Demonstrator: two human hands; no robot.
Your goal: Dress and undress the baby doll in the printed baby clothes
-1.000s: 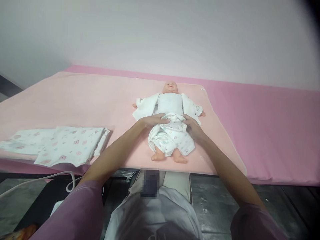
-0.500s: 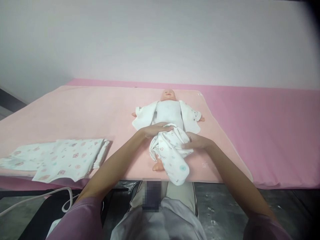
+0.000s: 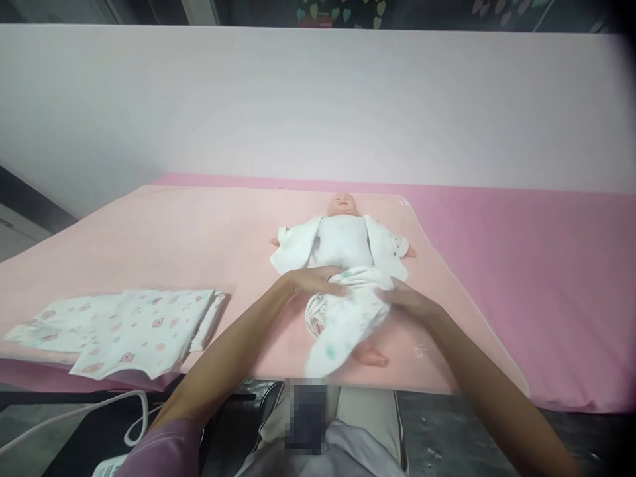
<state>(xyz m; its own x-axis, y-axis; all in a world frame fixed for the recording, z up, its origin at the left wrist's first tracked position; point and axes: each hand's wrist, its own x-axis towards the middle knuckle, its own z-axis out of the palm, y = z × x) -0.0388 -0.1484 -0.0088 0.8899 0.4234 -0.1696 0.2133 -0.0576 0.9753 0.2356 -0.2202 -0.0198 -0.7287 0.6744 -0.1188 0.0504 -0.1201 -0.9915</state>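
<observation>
A baby doll (image 3: 344,240) lies on its back on a light pink mat (image 3: 209,232), head away from me, with an open white jacket spread under its arms. Printed white baby trousers (image 3: 342,318) are bunched round its hips and legs, smeared by motion. My left hand (image 3: 314,281) rests at the doll's waist on the left, fingers closed on the waistband. My right hand (image 3: 405,299) grips the trousers at the doll's right hip. One bare foot (image 3: 370,358) shows near the mat's front edge.
A folded printed cloth (image 3: 124,324) lies on the mat at the left. The mat sits on a darker pink mattress (image 3: 521,265) against a pale wall (image 3: 318,106). A white cable (image 3: 89,411) loops on the dark floor below, next to my knees.
The trousers have been pulled sideways and down, baring one foot at the right. My right hand shifted right along the hip. The camera tipped upward.
</observation>
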